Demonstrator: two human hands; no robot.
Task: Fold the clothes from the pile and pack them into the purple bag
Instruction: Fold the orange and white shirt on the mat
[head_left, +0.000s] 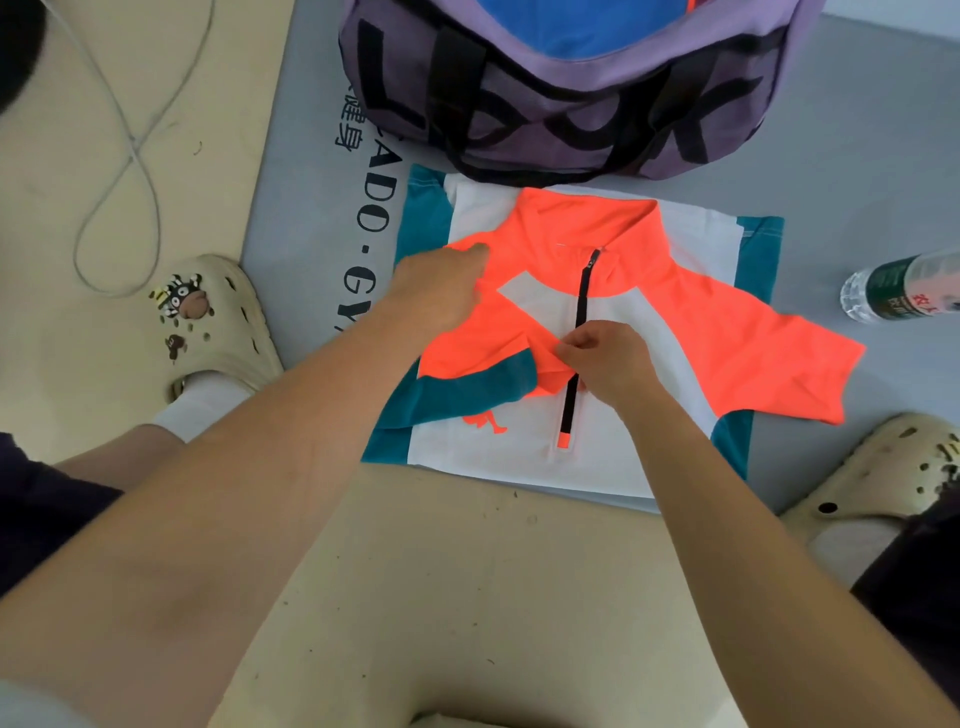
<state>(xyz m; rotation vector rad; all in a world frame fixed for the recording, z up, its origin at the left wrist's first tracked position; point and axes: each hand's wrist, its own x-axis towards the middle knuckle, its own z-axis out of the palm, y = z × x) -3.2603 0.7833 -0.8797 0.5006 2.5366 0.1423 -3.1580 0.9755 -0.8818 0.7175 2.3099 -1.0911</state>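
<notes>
An orange, white and teal zip-neck shirt (644, 291) lies flat on the grey mat, collar toward the purple bag (561, 98). Its left sleeve is folded in across the chest; the right sleeve sticks out to the right. My left hand (441, 291) grips the orange shoulder fabric at the fold. My right hand (602, 358) pinches the end of the folded sleeve beside the black zip. The bag stands open just beyond the shirt, with blue and orange fabric inside it.
A grey gym mat (852, 171) with black lettering lies over a beige floor. A plastic water bottle (904, 286) lies at the right. My feet in cream clogs (218, 317) flank the shirt. A grey cable (119, 156) loops at the left.
</notes>
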